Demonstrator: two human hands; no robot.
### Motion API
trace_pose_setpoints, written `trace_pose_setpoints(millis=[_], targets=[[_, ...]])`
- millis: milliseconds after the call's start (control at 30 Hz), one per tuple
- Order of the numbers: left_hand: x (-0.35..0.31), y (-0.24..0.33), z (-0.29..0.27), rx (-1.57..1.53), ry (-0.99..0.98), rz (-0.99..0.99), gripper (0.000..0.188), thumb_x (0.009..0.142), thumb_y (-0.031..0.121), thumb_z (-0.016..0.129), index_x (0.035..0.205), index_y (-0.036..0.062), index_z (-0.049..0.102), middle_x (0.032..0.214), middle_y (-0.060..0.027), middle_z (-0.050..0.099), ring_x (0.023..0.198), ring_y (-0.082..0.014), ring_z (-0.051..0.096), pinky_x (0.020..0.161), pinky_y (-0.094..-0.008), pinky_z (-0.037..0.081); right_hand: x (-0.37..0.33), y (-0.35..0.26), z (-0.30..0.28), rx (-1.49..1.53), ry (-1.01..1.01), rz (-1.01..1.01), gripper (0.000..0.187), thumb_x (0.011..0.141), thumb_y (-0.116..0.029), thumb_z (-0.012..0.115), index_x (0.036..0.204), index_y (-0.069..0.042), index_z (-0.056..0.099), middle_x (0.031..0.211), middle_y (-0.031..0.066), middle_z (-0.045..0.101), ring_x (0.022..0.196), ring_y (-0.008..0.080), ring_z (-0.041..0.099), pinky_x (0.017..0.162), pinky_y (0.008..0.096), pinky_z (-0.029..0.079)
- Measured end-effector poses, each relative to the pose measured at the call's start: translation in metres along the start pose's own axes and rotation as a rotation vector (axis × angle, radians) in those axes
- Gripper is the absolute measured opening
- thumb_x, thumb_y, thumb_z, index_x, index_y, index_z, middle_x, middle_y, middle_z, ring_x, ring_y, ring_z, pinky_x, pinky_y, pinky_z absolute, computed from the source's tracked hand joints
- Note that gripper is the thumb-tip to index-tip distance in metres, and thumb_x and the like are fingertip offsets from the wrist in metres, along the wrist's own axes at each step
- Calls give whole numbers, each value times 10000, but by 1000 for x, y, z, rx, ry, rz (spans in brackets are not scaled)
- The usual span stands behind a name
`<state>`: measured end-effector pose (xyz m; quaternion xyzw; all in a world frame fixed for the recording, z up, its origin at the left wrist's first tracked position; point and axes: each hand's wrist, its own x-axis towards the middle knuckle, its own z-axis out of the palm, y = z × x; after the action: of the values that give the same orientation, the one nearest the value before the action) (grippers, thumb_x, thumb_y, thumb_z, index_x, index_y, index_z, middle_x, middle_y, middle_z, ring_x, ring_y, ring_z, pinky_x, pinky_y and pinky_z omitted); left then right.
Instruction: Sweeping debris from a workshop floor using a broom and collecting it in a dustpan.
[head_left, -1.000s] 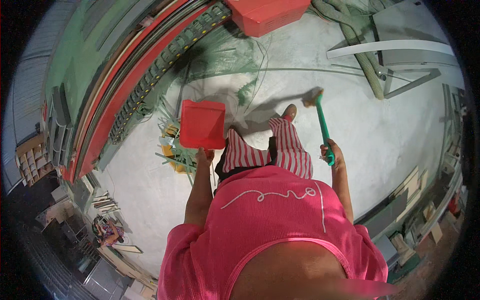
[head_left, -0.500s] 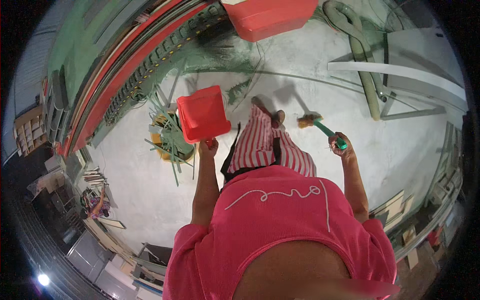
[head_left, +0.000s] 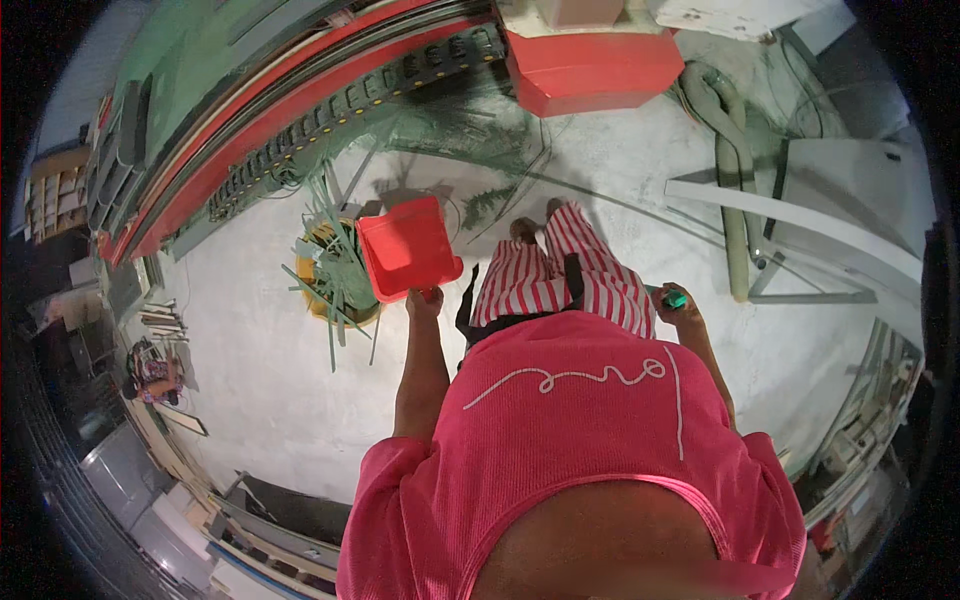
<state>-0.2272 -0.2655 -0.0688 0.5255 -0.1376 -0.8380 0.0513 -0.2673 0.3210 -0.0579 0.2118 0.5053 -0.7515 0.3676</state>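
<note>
My left hand (head_left: 425, 303) is closed round the handle of a red dustpan (head_left: 412, 246), held above the floor with its tray pointing away from me. Out to the right, my right hand (head_left: 684, 312) grips a hand brush by its green handle (head_left: 675, 298). The brush's bristle end is out of sight, apparently behind my striped trouser leg (head_left: 615, 275). Just left of the dustpan stands a yellow bucket (head_left: 318, 303), stuffed with long green strips (head_left: 347, 268) that stick out over its rim.
A long red and green machine (head_left: 330, 115) runs along the far left. Ahead is a red machine housing (head_left: 595, 75). On the right are a ribbed hose (head_left: 735, 190) and a grey curved frame (head_left: 800, 215). Another person (head_left: 158, 378) is at the far left, near stacked strips (head_left: 163, 320).
My right hand has drawn the brush inward, and its bristles have passed out of view. My legs have shifted in a step. The left hand still holds the dustpan.
</note>
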Motion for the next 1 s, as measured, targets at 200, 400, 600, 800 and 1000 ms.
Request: trace_pose_setpoints(millis=[200, 400, 600, 800, 1000], targets=[[21, -6, -31, -73, 114, 157, 294, 723, 345, 517, 886, 105, 465, 692, -58, 517, 563, -203, 496, 467, -317, 433, 11, -53, 60, 598, 96, 315, 96, 700, -95, 406, 717, -90, 500, 628, 19, 507, 596, 112, 480, 597, 228, 426], [31, -11, -39, -145, 283, 64, 361, 693, 385, 555, 920, 121, 459, 757, -60, 527, 585, -221, 508, 508, -329, 464, -20, -89, 124, 246, -27, -57, 119, 733, -159, 429, 759, -121, 538, 741, 30, 578, 641, 117, 532, 641, 244, 440], [19, -23, -36, -160, 28, 176, 312, 713, 369, 531, 867, 104, 469, 688, -58, 525, 556, -217, 505, 479, -315, 448, 24, -75, 80, 51, 125, 137, 124, 700, -205, 505, 741, -92, 535, 669, 22, 550, 588, 134, 504, 606, 267, 435], [-3, -34, -15, -194, 222, 92, 277, 727, 344, 518, 836, 95, 463, 658, -67, 510, 523, -212, 497, 444, -298, 424, 49, -54, 9, 671, 131, 465, 168, 732, -225, 400, 680, -100, 499, 576, 25, 492, 491, 163, 446, 509, 275, 427], [10, -34, -43, -136, 285, 63, 300, 740, 302, 513, 929, 83, 435, 781, -104, 502, 604, -232, 502, 465, -320, 459, 25, -59, 45, 1037, 167, 624, 85, 699, -99, 461, 738, -41, 414, 631, 67, 485, 548, 148, 475, 547, 236, 457]])
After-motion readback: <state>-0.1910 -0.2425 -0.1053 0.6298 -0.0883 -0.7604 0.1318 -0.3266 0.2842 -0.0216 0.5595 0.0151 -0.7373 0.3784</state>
